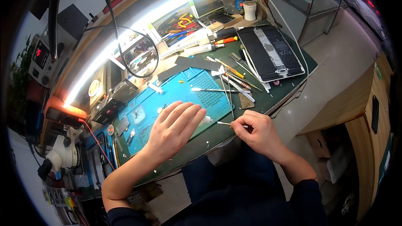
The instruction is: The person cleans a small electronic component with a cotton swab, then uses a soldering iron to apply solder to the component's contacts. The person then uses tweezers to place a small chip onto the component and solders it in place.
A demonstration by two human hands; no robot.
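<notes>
My left hand (173,129) is above the blue repair mat (167,96), its fingers curved together around a small white nozzle bottle (207,119). Only the bottle's tip end shows past the fingers; the rest is hidden by the hand. In my right hand (256,129) a cotton swab (224,123) is pinched between thumb and fingertips. The swab's white head points left toward the nozzle, with a small gap between them. Both hands are near the front edge of the bench.
An opened tablet (268,52) lies at the back right. Tweezers, brushes and a white-handled tool (213,90) lie beside the mat. A multimeter (65,112) and a microscope (63,157) stand at left. A cable (157,54) loops over the bench's rear.
</notes>
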